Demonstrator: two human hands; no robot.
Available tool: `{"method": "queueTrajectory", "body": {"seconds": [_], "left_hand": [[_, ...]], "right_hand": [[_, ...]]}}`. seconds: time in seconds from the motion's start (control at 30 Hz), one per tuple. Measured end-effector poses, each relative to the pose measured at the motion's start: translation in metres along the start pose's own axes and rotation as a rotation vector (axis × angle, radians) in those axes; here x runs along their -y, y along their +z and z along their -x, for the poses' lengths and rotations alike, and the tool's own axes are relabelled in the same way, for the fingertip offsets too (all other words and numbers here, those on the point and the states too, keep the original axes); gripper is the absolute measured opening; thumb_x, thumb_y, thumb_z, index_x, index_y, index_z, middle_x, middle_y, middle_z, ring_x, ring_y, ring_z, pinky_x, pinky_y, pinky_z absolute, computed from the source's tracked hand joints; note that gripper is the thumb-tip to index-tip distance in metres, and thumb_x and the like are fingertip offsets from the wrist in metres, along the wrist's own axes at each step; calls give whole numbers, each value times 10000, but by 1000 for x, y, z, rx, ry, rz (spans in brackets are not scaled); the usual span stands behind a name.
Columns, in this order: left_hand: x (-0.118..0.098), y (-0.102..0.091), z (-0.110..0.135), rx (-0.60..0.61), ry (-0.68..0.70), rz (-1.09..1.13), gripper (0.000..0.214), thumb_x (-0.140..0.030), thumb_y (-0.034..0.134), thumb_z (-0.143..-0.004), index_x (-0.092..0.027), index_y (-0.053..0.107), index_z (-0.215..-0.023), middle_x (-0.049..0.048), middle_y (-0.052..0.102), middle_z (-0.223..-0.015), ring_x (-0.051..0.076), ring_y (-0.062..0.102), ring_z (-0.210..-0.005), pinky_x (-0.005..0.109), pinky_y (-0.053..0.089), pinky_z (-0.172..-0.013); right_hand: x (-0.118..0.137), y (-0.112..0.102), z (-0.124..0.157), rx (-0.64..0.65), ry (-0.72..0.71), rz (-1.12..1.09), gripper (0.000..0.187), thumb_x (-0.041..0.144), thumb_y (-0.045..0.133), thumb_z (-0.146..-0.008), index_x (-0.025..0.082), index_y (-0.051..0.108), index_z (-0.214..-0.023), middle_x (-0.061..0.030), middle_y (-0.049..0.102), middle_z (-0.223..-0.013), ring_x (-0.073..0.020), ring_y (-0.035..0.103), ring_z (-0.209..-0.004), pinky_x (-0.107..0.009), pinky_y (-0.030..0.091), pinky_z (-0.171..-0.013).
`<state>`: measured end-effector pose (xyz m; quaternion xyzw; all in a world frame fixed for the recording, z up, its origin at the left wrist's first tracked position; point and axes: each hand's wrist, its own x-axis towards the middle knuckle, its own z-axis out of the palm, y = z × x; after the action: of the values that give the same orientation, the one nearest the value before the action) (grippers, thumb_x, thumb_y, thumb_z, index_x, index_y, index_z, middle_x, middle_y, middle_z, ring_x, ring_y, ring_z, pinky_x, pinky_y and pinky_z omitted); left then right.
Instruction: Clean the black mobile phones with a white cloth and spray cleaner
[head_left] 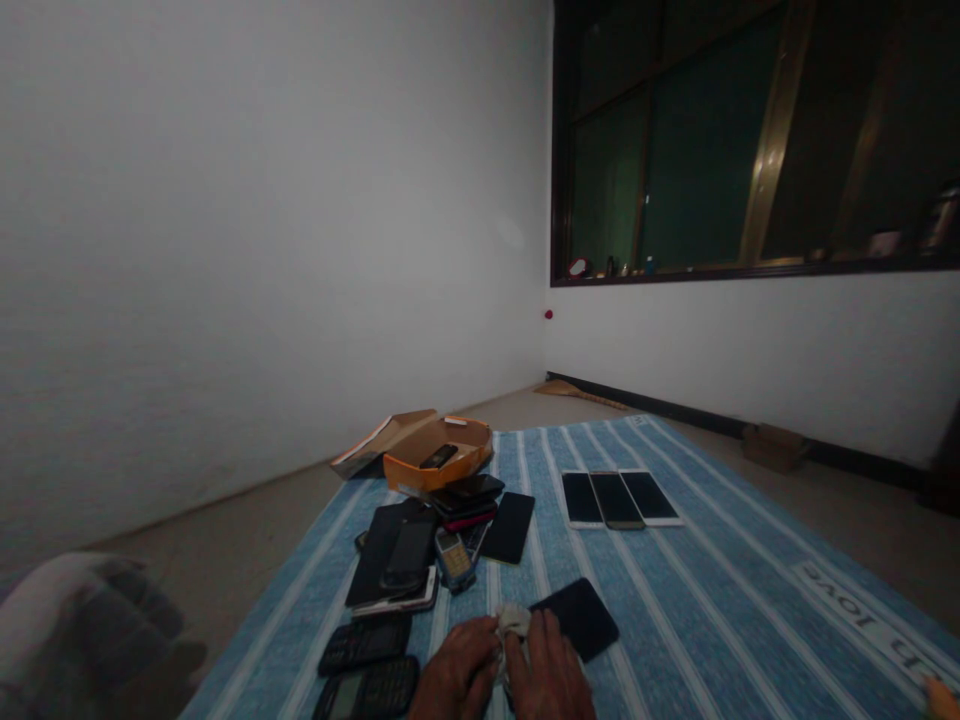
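Note:
At the front edge of the cloth-covered surface, my left hand point(459, 668) has its fingers curled against a crumpled whitish cloth point(514, 618). My right hand point(547, 672) presses its bent fingers on the same cloth from the other side. Just beyond the right hand lies a dark flat phone point(583, 618), partly covered by that hand. What is beneath the cloth is hidden. Left of my hands are two black keypad phones point(366, 642). Further up sit a small blue keypad phone point(454, 558) and a stack of dark phones point(409, 550).
An orange open box point(405, 472) with a phone inside stands at the far left. Three phones point(619, 500) lie side by side at right on the blue striped cloth point(697, 580). On the floor are a broom point(577, 392) and a cardboard box point(774, 447).

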<state>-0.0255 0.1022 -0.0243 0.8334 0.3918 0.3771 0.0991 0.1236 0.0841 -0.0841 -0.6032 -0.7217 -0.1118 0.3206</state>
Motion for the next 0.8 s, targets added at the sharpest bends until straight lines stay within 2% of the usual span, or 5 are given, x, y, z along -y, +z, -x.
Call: {"method": "queueTrajectory", "body": {"seconds": [0.27,0.37,0.47,0.63,0.8], "left_hand": [[4,0,1,104,-31,9,322,-255,543,-903,-274,676,-1195,71,710,-1200,214,661,-1119,313,525,-994],[2,-1,1,102,-12,16,346,-239,536,-904,-280,654,-1226,67,698,-1223,218,650,-1139,320,516,-1005],[-2,-4,-1,108,3,32,366,-257,532,-910,-281,628,-1262,73,676,-1259,222,643,-1148,320,521,-997],[-11,-6,-3,101,-1,70,488,-247,609,-846,-269,568,-1332,84,652,-1290,248,627,-1166,342,518,-1005],[-3,2,1,31,17,36,619,-224,692,-749,-267,549,-1350,86,659,-1277,264,624,-1172,341,520,-999]], "right_hand": [[-1,19,5,-67,-127,-165,499,57,430,-915,258,538,-1359,-73,635,-1292,-244,613,-1173,-312,558,-925],[0,29,3,-229,-199,-238,568,64,386,-922,250,416,-1457,-77,657,-1257,-230,647,-1119,-301,583,-878],[4,31,0,-381,-168,-288,611,40,334,-909,231,358,-1489,-95,687,-1198,-224,665,-1088,-315,592,-868],[5,17,-2,-255,-149,-413,590,45,401,-870,221,459,-1430,-107,631,-1292,-217,609,-1182,-291,549,-943],[4,4,-7,-158,-162,-542,558,45,414,-854,206,520,-1377,-111,579,-1361,-205,545,-1259,-306,491,-1019]]}}
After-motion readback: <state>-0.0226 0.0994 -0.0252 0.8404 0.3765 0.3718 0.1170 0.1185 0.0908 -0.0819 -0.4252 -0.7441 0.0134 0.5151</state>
